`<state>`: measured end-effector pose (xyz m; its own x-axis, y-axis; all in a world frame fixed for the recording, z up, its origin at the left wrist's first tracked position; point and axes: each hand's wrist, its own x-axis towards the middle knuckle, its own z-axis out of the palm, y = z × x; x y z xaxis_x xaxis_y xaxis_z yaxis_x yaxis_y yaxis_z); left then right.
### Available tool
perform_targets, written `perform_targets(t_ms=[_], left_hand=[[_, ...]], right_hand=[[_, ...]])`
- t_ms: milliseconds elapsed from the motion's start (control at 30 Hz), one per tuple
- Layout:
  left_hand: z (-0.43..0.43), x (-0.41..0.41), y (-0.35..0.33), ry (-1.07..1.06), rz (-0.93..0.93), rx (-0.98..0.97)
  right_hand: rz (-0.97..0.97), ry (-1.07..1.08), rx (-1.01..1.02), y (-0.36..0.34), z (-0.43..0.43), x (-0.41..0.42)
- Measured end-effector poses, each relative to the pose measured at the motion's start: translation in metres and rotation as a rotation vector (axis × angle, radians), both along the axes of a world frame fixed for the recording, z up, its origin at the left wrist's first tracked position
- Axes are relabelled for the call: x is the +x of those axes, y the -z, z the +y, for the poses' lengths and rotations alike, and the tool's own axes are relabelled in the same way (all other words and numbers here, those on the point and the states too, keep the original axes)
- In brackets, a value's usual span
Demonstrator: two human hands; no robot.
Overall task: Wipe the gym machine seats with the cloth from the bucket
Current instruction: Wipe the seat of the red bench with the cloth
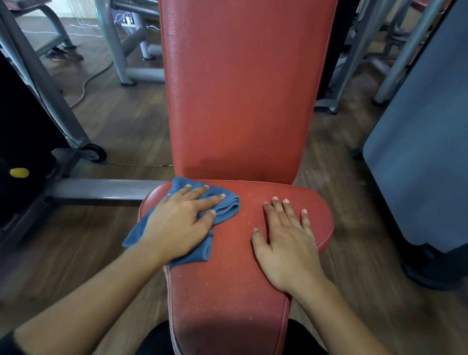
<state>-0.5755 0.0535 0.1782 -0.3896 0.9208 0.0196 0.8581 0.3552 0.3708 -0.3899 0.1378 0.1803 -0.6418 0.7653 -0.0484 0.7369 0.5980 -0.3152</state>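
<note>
Resting spread-fingered on one seat [231,284]: left hand [180,223] atop one cloth [230,208], right hand [286,244] bare.

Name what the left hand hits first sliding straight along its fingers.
The left hand, pressing the blue cloth, would cross bare seat and likely meet the backrest first, near its lower edge.

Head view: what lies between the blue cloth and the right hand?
Bare red seat, faintly speckled; nothing else separates cloth and right hand in the head view.
</note>
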Motion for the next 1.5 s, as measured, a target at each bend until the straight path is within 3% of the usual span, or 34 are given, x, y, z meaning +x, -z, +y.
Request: perform_targets(t_ms=[167,333,533,767,933,1133,1333,1500], left_hand=[[0.034,-0.019,0.002,-0.192,0.048,-0.043],[0.019,0.008,0.006,0.064,-0.002,0.017],[0.030,-0.014,0.002,-0.141,0.053,-0.024],[0.011,-0.001,0.009,0.088,-0.002,0.038],[0.039,-0.009,0.004,-0.112,0.046,-0.018],[0.005,-0.001,0.013,0.114,-0.015,0.073],[0.025,-0.015,0.004,-0.161,0.054,0.014],[0.015,0.015,0.006,0.086,-0.020,0.047]], right_hand=[[0.014,0.007,0.001,0.000,0.000,0.000],[0.019,0.010,0.009,0.001,0.000,-0.002],[0.028,0.018,0.025,0.002,0.000,-0.002],[0.043,0.013,0.039,0.004,0.001,-0.002],[0.048,0.016,0.033,0.003,0.000,-0.001],[0.036,0.003,0.015,0.002,0.001,-0.001],[0.047,0.005,0.018,0.002,0.001,-0.001],[0.111,0.059,0.045,-0.001,-0.003,0.001]])
